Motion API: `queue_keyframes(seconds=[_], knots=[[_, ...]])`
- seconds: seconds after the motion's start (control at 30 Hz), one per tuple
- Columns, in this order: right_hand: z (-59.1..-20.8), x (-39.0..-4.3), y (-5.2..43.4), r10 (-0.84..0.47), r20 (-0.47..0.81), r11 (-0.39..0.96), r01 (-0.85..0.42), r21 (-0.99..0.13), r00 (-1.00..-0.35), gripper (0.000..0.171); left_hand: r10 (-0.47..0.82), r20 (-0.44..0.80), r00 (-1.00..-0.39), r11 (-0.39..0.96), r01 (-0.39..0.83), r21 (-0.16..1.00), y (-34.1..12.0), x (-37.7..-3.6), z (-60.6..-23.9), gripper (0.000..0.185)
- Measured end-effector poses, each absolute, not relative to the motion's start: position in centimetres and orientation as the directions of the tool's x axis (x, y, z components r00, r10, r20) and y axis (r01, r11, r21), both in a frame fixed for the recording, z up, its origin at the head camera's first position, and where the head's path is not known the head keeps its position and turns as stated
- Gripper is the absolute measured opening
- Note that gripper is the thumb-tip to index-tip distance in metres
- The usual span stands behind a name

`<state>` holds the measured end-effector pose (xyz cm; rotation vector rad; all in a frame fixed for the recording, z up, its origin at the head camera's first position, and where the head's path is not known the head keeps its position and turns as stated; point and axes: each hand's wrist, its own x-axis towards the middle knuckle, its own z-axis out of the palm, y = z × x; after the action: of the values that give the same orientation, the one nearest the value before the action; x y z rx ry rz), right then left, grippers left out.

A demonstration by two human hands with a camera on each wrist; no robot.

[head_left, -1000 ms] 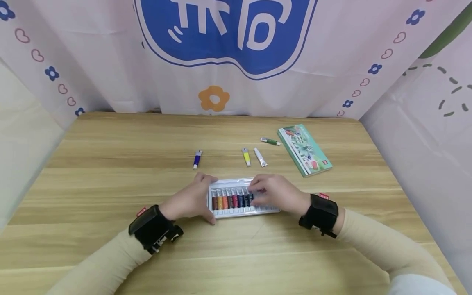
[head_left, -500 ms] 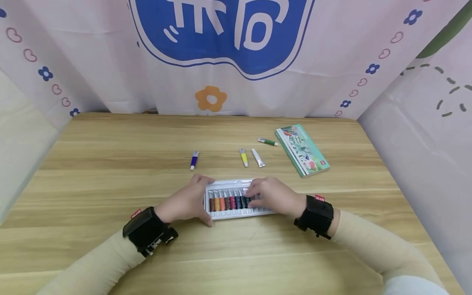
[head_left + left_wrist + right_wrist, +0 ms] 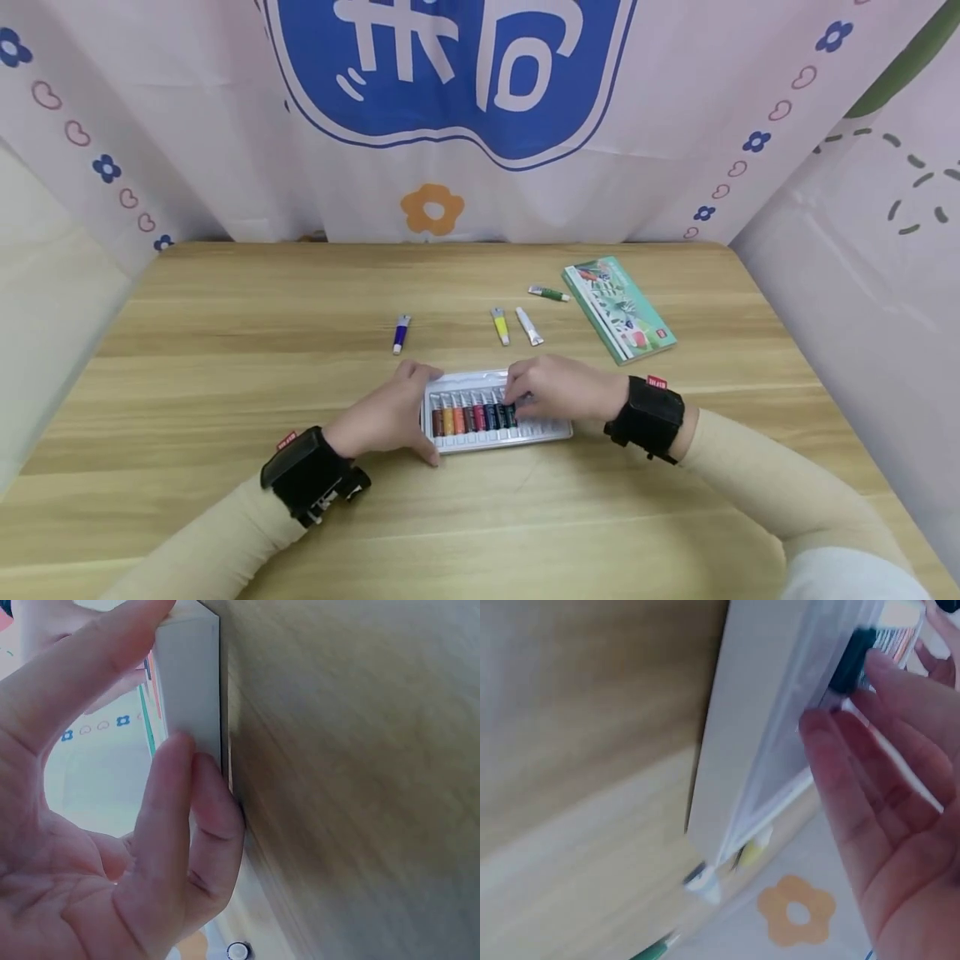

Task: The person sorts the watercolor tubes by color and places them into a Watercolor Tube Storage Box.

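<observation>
A white plastic tray (image 3: 551, 430) lies on the table with a row of paint tubes (image 3: 468, 418) in its slots, running from brown through orange and red to dark shades. My left hand (image 3: 386, 417) grips the tray's left end between thumb and fingers; its side wall (image 3: 189, 682) shows in the left wrist view. At the dark end of the row, my right hand (image 3: 567, 390) has its fingers curled at a dark green paint tube (image 3: 853, 661), with fingertips on either side of it. Those fingers partly cover the tray's right-hand slots.
Beyond the tray lie a blue tube (image 3: 401, 334), a yellow tube (image 3: 500, 326), a white tube (image 3: 529, 326) and a green tube (image 3: 549, 293). A teal illustrated box (image 3: 619, 308) rests at the back right. A printed curtain (image 3: 330, 192) hangs behind the table (image 3: 225, 333).
The head view has shifted slightly. Both hands stay at the tray, and the right fingers make only small movements at the dark green tube. The loose tubes have not moved.
</observation>
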<state>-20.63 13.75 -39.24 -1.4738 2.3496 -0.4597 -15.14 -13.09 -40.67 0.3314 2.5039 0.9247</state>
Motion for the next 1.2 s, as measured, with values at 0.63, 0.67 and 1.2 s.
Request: queue_keyframes(seconds=[0.63, 0.67, 1.2], knots=[[-36.8, -30.1, 16.7, -0.686, -0.175, 0.698, -0.571, -0.432, -0.706, 0.015, 0.375, -0.304, -0.876, 0.757, 0.1, 0.646, -12.3, -15.5, -40.8, 0.116], [-37.0, -30.7, 16.9, -0.669, -0.17, 0.713, -0.56, -0.422, -0.724, 0.014, 0.371, -0.312, -0.875, 0.763, 0.096, 0.639, -12.3, -15.6, -40.7, 0.117], [-40.1, -35.1, 15.6, -0.434, -0.144, 0.864, -0.366, -0.345, -0.889, 0.021, 0.361, -0.339, -0.869, 0.784, 0.087, 0.614, -12.8, -15.2, -40.7, 0.116]])
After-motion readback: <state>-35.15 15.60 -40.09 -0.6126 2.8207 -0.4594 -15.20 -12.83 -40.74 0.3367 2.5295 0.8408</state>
